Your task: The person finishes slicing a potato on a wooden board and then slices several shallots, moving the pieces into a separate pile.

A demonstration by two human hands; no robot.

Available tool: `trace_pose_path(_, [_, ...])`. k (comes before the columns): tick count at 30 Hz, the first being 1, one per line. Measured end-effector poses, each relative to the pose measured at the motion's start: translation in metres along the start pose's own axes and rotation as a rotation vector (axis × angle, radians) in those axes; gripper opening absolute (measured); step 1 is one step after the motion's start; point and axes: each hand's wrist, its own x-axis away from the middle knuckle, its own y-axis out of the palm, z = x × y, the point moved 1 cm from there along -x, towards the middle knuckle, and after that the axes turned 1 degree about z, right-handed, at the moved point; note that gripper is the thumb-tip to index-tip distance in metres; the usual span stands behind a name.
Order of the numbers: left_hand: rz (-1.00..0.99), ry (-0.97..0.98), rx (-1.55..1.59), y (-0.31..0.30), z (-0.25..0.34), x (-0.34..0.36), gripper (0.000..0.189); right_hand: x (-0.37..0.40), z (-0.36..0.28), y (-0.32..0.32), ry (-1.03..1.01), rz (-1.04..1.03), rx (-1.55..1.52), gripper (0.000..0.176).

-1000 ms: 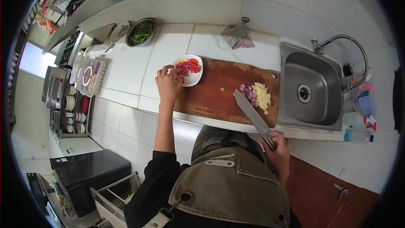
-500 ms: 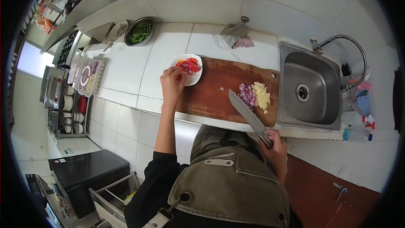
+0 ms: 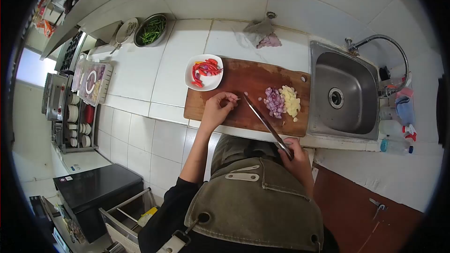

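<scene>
My right hand (image 3: 296,152) grips the handle of a kitchen knife (image 3: 264,122), its blade slanting up and left over the wooden cutting board (image 3: 255,75). Above the board's left half, my left hand (image 3: 219,110) has thumb and fingers pinched together close to the knife tip; I cannot tell what small thing is in the pinch. A small purple piece (image 3: 246,93) lies beside the tip. Right of the blade sit a pile of chopped purple onion (image 3: 274,102) and one of chopped garlic (image 3: 291,101). A white dish (image 3: 189,76) on the board's upper left corner holds cut red chilies (image 3: 209,69).
A steel sink (image 3: 321,122) with a curved tap (image 3: 404,61) adjoins the board on the right, bottles (image 3: 396,146) beyond it. Against the wall lies a crumpled cloth (image 3: 262,35). A bowl of green chilies (image 3: 152,30) and a plastic container (image 3: 96,84) stand farther left.
My left hand has left the dish and come right and down over the board near the knife tip. Red chili now lies at the dish's lower edge. The knife has turned edge-down and shifted slightly left.
</scene>
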Motion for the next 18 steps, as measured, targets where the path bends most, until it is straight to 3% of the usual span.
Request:
trace_pose_path(6, [0.064, -0.038, -0.190, 0.004, 0.010, 0.008, 0.016, 0.000, 0.002, 0.008, -0.047, -0.072, 0.007, 0.029])
trace_pose_path(9, [0.073, -0.131, 0.071, 0.003, -0.004, 0.006, 0.023, 0.000, -0.002, 0.005, -0.059, -0.106, 0.013, 0.026])
trace_pose_path(18, [0.125, -0.149, -0.019, -0.004, -0.013, 0.008, 0.028, -0.001, -0.002, 0.002, -0.059, -0.145, 0.002, 0.025])
